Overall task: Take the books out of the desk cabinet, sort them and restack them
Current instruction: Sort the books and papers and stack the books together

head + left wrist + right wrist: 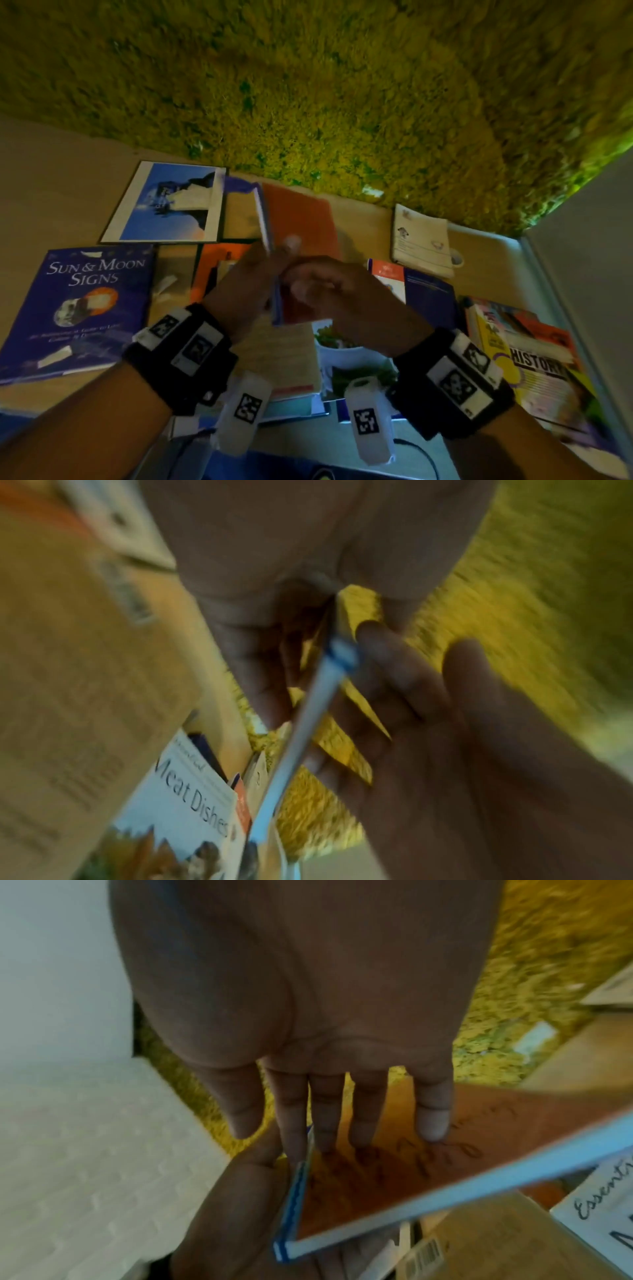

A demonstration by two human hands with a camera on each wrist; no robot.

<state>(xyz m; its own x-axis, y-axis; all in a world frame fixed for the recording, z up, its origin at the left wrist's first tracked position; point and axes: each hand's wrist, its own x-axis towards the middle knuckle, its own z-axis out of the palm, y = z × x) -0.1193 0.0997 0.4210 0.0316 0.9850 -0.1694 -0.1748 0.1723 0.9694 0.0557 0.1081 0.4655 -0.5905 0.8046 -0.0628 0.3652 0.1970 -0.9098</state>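
Note:
A thin orange book with a blue-and-white edge is held up, tilted, above the desk. My left hand grips its near left edge, thumb on the orange cover. My right hand lies against the cover from the right. In the right wrist view the right hand has straight fingers resting on the orange book, with the left hand under its corner. The left wrist view is blurred: the book's edge runs between the left hand and the right hand.
Books lie spread on the desk: "Sun & Moon Signs" at left, a blue-and-white one behind it, a cream notebook, a "History" book at right, "Meat Dishes" below. A mossy green wall rises behind; a white panel stands right.

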